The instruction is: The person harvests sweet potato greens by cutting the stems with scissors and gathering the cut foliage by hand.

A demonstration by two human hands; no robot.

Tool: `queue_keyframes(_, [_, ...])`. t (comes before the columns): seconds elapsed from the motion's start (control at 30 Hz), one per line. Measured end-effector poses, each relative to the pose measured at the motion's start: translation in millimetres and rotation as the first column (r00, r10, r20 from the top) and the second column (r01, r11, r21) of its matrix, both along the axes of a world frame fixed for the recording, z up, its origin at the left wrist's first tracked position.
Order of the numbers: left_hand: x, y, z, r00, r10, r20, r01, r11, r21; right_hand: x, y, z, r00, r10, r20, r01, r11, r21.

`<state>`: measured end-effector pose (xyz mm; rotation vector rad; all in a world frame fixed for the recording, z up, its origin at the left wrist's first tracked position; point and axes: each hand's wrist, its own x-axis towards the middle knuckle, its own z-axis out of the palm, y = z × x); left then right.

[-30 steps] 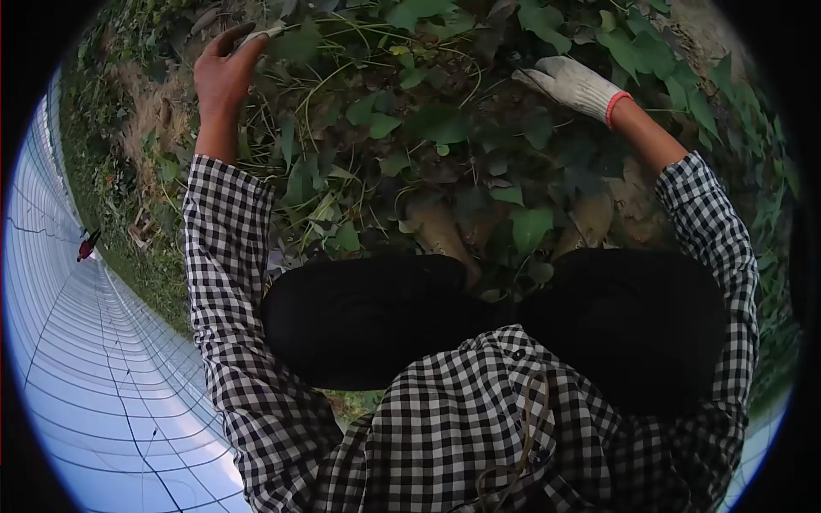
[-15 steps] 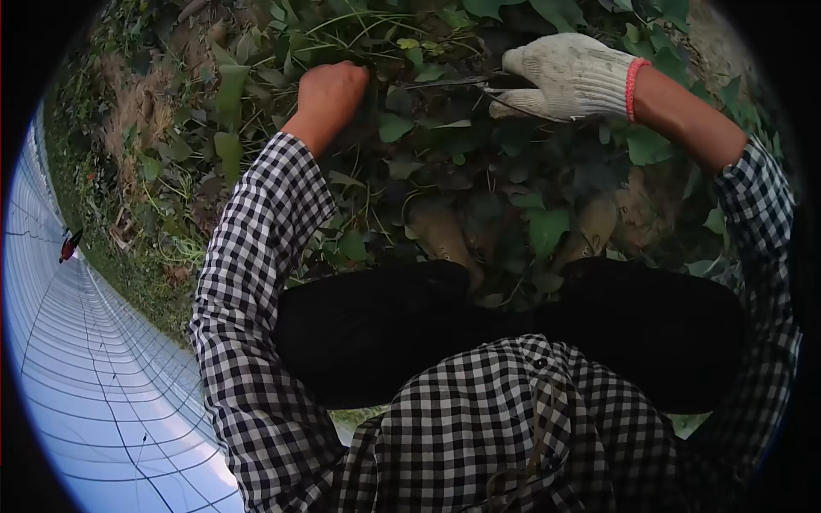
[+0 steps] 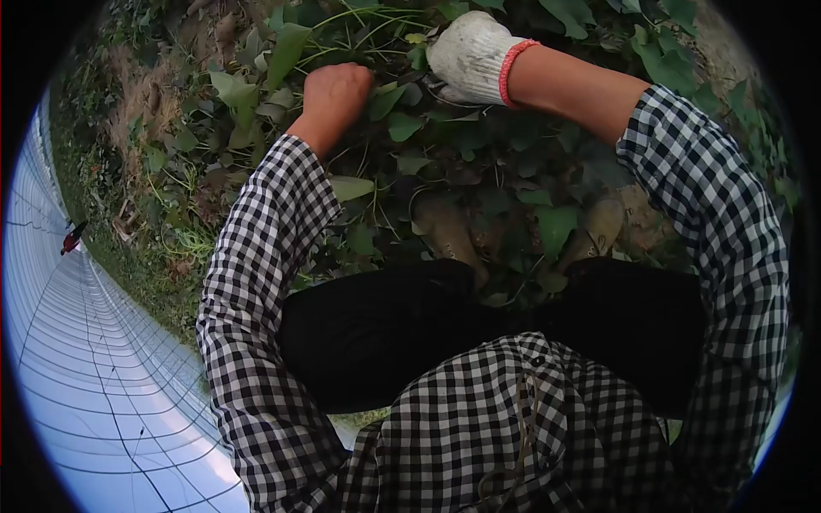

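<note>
My bare left hand (image 3: 338, 96) is curled closed among the green vines, its back towards the camera; what its fingers hold is hidden. To its right is my right hand (image 3: 472, 58), in a white knitted glove with a red cuff. The glove is closed around scissors, whose dark handle (image 3: 438, 85) shows only faintly below it; the blades are hidden. Broad leaves (image 3: 404, 126) and thin stems (image 3: 368, 36) lie around and between both hands, which are apart.
Two brown shoes (image 3: 446, 229) stand among the leaves below my hands. Bare soil (image 3: 137, 90) shows at the left and more leafy vines (image 3: 671, 64) at the upper right. A netted structure (image 3: 94, 368) against the sky fills the far left.
My left hand came down and right into the vines, then stayed nearly still with its fingers curled. My gloved right hand has moved left towards it, and the scissor blades have gone from sight.
</note>
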<state>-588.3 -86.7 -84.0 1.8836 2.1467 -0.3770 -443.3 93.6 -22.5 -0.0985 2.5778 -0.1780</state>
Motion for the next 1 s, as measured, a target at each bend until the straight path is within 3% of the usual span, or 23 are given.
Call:
queue_keyframes(0.1, [0.1, 4.5, -0.6, 1.0, -0.022, -0.007, 0.022, 1.0, -0.014, -9.1, -6.6, -11.8, 0.996, 0.032, 0.082, -0.03, 0.999, -0.024])
queue_keyframes(0.47, [-11.6, 17.4, 4.4, 0.998, -0.018, 0.06, 0.027, 0.989, -0.145, 11.6, 15.4, -21.8, 0.995, -0.047, 0.085, 0.053, 0.996, -0.071])
queue_keyframes(0.67, [-1.2, 28.6, 15.5, 0.991, -0.123, 0.06, 0.11, 0.976, 0.19, 33.0, 46.9, -2.8, 0.991, -0.125, 0.045, 0.13, 0.983, -0.132])
queue_keyframes(0.83, [-8.9, 33.1, 2.9, 0.971, -0.212, -0.11, 0.226, 0.963, 0.147, 20.7, 41.4, 0.9, 0.992, -0.124, 0.003, 0.123, 0.979, -0.161])
queue_keyframes(1.0, [-9.7, 35.0, -5.8, 0.952, -0.264, -0.154, 0.284, 0.951, 0.12, 7.3, 27.8, -11.1, 0.995, -0.103, -0.019, 0.099, 0.983, -0.156])
